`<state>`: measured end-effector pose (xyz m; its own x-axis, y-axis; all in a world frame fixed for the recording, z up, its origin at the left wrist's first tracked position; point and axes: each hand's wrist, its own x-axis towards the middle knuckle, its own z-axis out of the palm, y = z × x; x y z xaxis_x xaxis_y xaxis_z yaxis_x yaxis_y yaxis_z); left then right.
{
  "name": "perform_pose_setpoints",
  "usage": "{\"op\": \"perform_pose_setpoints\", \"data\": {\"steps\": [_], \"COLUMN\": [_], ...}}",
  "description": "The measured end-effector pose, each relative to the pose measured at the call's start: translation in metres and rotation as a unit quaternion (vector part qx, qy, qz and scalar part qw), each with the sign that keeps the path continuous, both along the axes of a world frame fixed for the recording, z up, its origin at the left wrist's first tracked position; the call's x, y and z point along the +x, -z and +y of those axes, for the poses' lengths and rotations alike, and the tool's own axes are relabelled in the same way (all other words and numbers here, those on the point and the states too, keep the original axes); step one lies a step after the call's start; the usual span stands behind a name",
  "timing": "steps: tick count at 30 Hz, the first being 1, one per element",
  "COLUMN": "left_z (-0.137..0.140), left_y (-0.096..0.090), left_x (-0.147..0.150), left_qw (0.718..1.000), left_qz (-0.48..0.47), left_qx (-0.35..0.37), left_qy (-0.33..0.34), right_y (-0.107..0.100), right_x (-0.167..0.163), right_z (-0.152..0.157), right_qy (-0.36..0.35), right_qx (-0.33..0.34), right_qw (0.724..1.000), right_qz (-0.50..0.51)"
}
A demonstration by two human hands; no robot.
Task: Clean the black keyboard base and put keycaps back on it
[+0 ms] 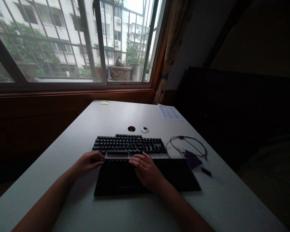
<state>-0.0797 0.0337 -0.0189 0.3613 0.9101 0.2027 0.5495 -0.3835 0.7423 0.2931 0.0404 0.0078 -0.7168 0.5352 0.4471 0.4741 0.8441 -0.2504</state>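
Black keycaps (111,143) lie in rows on the white desk, in a keyboard's layout. In front of them is a flat black board (120,180), which looks like the keyboard body, with a few keycaps along its far left edge. My left hand (90,162) is at the board's far left corner, thumb and forefinger closed around what looks like a small keycap. My right hand (145,169) lies over the board's far edge, fingers stretched out and slightly spread. Its fingertips are near the closest keycaps; whether they touch any is hard to see.
To the right are a coiled black cable (193,138), a dark purple cloth (192,159) and a black-handled wire tool (206,171). Behind the keycaps are a round desk hole (131,129) and its white cover (144,129). Paper (170,112) and a yellow note (104,102) lie farther back.
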Motion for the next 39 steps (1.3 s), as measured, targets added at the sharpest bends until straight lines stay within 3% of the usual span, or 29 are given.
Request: {"op": "perform_pose_setpoints", "data": {"steps": [15, 39], "left_z": [0.004, -0.002], "left_y": [0.000, -0.010], "left_x": [0.000, 0.004], "left_qw": [0.999, 0.999], "left_qz": [-0.025, -0.023], "left_qx": [-0.038, -0.027], "left_qy": [0.020, 0.004], "right_y": [-0.004, -0.001], "right_x": [-0.001, -0.001], "right_z": [-0.002, 0.000], "right_qy": [0.011, 0.007], "right_qx": [-0.016, -0.021], "right_qw": [1.000, 0.999], "right_qz": [-0.003, 0.027]}}
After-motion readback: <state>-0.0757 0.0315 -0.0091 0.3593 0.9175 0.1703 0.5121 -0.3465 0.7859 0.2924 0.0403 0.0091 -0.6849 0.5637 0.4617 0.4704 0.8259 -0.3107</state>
